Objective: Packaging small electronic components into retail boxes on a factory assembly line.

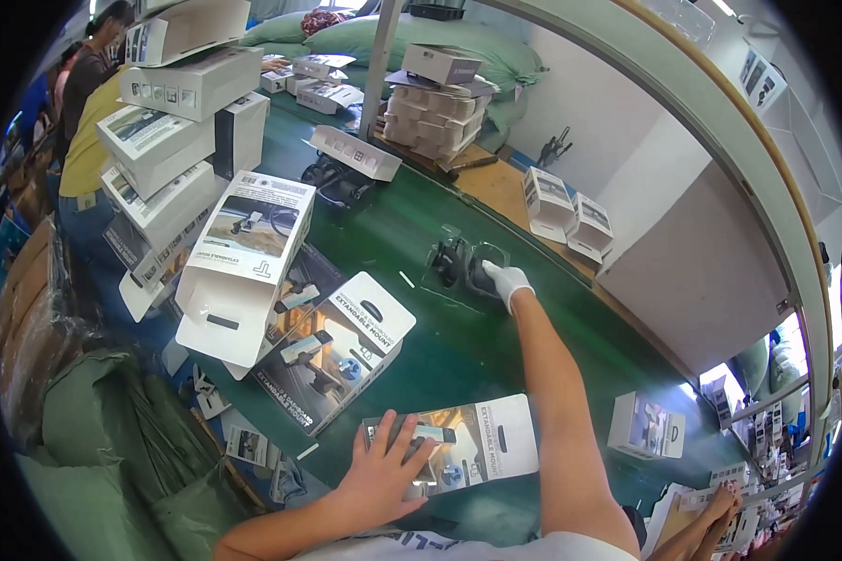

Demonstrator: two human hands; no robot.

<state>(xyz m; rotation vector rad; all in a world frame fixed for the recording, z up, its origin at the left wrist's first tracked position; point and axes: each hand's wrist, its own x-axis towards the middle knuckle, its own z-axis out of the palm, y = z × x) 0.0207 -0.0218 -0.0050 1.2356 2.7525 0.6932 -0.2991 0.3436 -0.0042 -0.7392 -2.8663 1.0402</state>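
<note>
My left hand (382,467), bare with fingers spread, lies flat on a printed cardboard box (477,444) at the near edge of the green work surface. The box lies on its side, its flap with a dark slot pointing right. My right hand (507,283) wears a white glove and reaches far forward. Its fingers are closed on the right side of a clear plastic tray (488,254) that carries black mount parts (449,262). Part of the grip is hidden behind the glove.
Printed boxes (341,351) and an opened box (243,271) stand left, beside a tall box stack (192,84). Another box (646,425) sits right. A metal frame (767,140) arches overhead. Co-worker's hands (720,505) show lower right; another person (89,112) stands far left.
</note>
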